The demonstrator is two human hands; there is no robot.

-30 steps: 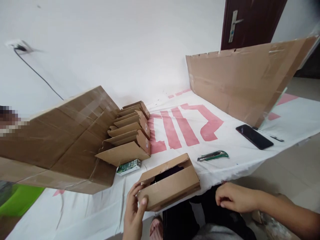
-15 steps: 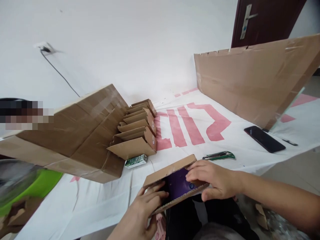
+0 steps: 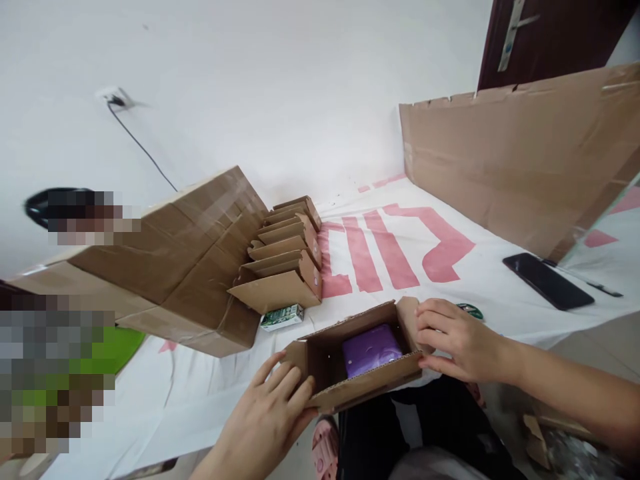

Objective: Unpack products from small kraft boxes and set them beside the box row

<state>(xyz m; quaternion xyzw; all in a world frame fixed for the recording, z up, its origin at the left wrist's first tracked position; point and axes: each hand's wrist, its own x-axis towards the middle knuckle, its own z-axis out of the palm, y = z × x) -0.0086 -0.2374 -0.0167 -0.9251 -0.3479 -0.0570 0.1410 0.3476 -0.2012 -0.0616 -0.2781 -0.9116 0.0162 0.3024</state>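
A small open cardboard box (image 3: 367,388) tilts towards me at the table's front edge, above my lap. Inside it lies a shiny purple package (image 3: 373,350), toward the right end. My left hand (image 3: 275,400) grips the box's left end, fingers over the end flap and thumb near the front corner. At the opposite end, my right hand (image 3: 453,340) pinches the raised right flap. Behind that hand, the green utility knife (image 3: 470,311) is mostly hidden. A small green-and-white packet (image 3: 283,317) lies on the table beyond the box.
Several open cardboard boxes (image 3: 280,287) stand in a row beside a large carton (image 3: 185,267) at left. A tall cardboard panel (image 3: 505,153) rises at right, near a black phone (image 3: 547,280) and a pen (image 3: 605,289). Another person sits behind the carton. White cloth (image 3: 210,393) covers the table.
The box's end flaps have been spread outward, and its opening now shows the whole purple package. Both hands have moved apart to the two ends. The view has shifted slightly left.
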